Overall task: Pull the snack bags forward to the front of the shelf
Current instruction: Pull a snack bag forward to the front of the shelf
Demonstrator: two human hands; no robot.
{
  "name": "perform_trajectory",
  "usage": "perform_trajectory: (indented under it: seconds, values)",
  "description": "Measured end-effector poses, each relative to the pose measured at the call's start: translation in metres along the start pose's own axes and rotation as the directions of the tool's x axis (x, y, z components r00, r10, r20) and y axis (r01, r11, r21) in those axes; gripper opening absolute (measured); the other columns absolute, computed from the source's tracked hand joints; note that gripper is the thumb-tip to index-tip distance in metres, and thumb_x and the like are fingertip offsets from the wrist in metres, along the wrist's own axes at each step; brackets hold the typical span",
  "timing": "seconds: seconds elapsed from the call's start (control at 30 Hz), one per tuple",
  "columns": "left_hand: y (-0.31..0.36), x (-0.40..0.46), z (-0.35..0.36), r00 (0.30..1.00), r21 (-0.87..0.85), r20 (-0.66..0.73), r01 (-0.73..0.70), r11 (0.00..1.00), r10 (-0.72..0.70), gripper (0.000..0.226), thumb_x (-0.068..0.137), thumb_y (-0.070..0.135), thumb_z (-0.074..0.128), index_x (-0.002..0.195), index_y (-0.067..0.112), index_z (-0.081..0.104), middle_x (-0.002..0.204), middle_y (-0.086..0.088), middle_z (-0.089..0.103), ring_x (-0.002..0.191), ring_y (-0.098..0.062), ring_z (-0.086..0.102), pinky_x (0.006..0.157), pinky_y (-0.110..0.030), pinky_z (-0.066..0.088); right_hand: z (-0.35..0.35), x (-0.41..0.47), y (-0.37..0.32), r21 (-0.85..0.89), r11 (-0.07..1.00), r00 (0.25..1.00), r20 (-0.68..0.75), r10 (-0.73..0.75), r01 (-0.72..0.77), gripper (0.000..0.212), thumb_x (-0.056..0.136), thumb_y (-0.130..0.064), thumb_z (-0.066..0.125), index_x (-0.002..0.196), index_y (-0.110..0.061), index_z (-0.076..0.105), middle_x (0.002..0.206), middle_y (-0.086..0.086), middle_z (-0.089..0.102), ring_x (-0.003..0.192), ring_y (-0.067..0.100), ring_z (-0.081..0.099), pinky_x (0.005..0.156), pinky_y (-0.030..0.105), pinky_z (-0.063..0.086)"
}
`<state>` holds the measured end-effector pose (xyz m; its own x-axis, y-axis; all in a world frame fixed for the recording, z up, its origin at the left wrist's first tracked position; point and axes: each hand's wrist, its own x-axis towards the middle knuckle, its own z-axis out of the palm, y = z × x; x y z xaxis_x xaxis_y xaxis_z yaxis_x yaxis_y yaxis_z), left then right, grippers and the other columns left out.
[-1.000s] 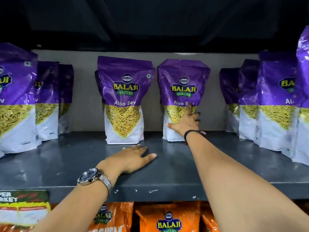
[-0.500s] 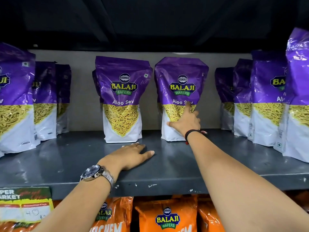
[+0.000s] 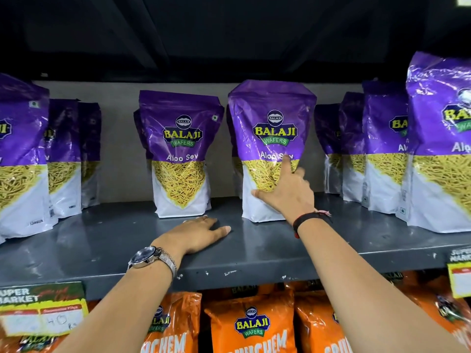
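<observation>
Purple-and-white Aloo Sev snack bags stand upright on a grey metal shelf (image 3: 102, 248). My right hand (image 3: 285, 194) grips the lower front and right side of the centre-right bag (image 3: 270, 128), thumb across its front and fingers around its edge. To its left stands the centre-left bag (image 3: 182, 149), slightly farther back, with another bag behind it. My left hand (image 3: 198, 235), watch on the wrist, lies flat and empty on the shelf just in front of the centre-left bag, fingers spread.
More purple bags stand in rows at the left (image 3: 23, 154) and right (image 3: 438, 149), their front bags near the shelf edge. Orange Balaji bags (image 3: 252, 324) fill the shelf below. Price tags (image 3: 40, 309) hang on the shelf lip. A dark shelf sits overhead.
The centre-right bag has slid forward toward the shelf front under my right hand. My left hand has stayed flat on the shelf.
</observation>
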<state>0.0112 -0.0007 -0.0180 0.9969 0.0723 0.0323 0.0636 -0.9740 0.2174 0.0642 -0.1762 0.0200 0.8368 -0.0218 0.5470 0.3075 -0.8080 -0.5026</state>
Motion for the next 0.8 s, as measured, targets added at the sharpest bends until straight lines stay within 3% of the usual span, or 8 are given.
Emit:
perform_trajectory:
  seconds: [0.47,0.8]
  values:
    - [0.0,0.0,-0.001,1.0,-0.034,-0.004,0.002,0.999,-0.002,0.07,0.09,0.06,0.03,0.148,0.02,0.026,0.158,-0.003,0.025,0.144,-0.023,0.024,0.116,-0.033,0.02,-0.034,-0.057,-0.004,-0.096,0.995,0.999,-0.032,0.028,-0.031,0.108,0.075,-0.06,0.066,0.151,-0.024,-0.001,0.143,0.018,0.032,0.123,0.039,0.045,0.089,0.042,0.048]
    - [0.0,0.0,0.0,0.999,-0.023,-0.035,-0.004,1.0,0.003,0.068,0.09,0.059,0.031,0.145,0.019,0.033,0.156,-0.005,0.03,0.142,-0.024,0.029,0.114,-0.033,0.024,-0.048,-0.077,-0.003,-0.111,0.994,0.998,-0.057,0.015,-0.022,0.106,0.073,-0.063,0.065,0.15,-0.027,0.002,0.148,0.015,0.03,0.126,0.037,0.045,0.088,0.041,0.048]
